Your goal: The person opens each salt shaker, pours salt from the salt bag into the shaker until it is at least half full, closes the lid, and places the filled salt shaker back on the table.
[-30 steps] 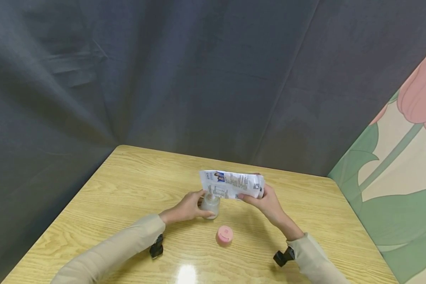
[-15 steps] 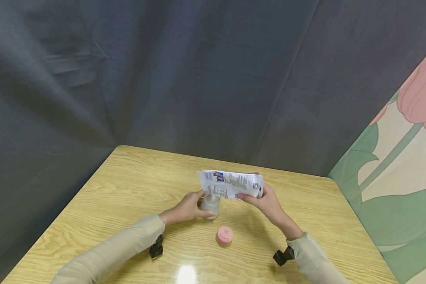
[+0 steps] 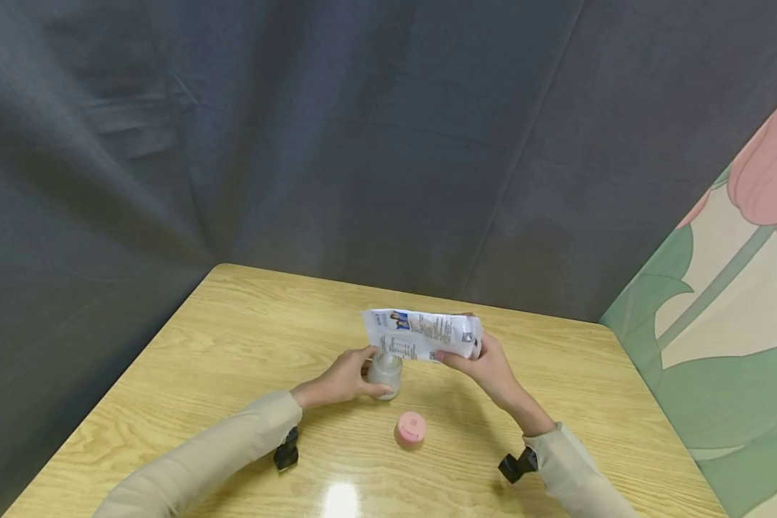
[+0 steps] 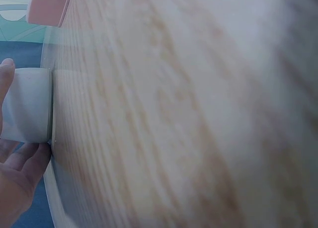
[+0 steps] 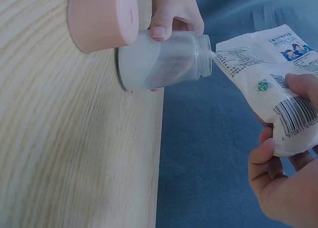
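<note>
My left hand grips a clear glass jar that stands upright on the table, thumb on the near side. White contents fill part of the jar in the right wrist view. Above it, my right hand holds a white printed bag by its right end, tilted toward the jar. A thin white stream runs from the corner of the bag into the open jar mouth. Only the jar's lower part shows in the left wrist view, between thumb and fingers.
A round pink lid rests on the wooden table, nearer to me than the jar. A dark curtain hangs behind the table, and a flower-patterned panel stands along the right. Black wrist cameras sit below both sleeves.
</note>
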### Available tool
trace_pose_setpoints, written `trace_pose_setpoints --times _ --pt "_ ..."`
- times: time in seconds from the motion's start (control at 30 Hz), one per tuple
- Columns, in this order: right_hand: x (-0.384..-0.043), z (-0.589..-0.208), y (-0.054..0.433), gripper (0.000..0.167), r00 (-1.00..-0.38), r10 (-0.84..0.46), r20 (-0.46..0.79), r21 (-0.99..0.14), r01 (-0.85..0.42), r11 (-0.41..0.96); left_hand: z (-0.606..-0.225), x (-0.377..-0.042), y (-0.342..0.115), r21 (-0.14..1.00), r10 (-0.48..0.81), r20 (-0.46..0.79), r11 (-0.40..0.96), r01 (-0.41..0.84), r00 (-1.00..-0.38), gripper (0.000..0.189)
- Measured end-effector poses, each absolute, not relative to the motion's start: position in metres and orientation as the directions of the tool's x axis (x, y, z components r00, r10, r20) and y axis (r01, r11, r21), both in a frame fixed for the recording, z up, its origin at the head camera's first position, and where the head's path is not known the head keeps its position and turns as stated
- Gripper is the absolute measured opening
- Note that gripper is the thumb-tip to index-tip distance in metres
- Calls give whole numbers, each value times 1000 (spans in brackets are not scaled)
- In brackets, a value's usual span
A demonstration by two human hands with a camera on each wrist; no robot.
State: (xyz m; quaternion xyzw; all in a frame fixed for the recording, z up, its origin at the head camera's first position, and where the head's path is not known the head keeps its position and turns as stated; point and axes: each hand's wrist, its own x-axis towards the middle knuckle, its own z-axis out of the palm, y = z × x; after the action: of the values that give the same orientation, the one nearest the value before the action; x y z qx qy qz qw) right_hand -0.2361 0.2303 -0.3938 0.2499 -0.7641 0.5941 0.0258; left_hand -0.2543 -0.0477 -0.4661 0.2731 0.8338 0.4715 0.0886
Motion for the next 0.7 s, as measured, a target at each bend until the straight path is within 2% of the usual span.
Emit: trace_pose_setpoints --times 0.7 --pt "-236 -393 231 49 -874 -360 327 -903 -401 155 -467 -254 -49 839 542 110 398 370 -833 66"
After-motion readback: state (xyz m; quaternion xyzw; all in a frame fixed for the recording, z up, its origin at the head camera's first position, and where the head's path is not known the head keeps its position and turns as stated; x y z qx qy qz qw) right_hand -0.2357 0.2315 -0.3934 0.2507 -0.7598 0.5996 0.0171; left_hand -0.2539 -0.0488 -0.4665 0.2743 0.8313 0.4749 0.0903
